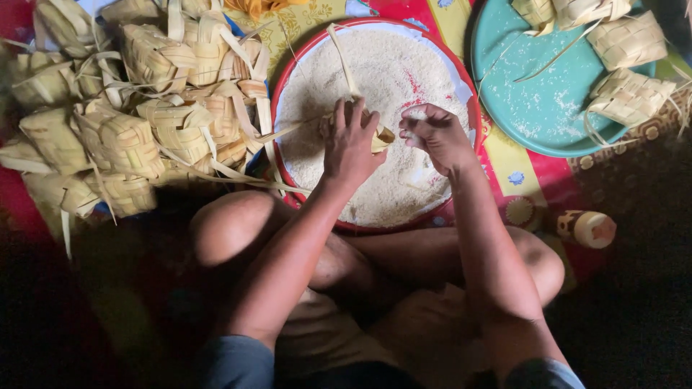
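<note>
From the head camera, your left hand (351, 144) grips a woven palm-leaf pouch (378, 137) over the middle of the red-rimmed tray of rice (375, 79), its leaf strips trailing far and left. Just right of the pouch, your right hand (438, 137) is bunched around a pinch of rice grains, fingertips close to the pouch's opening. A heap of woven pouches (130, 108) lies to the left; farther right, a teal plate (533, 108) carries a few more.
</note>
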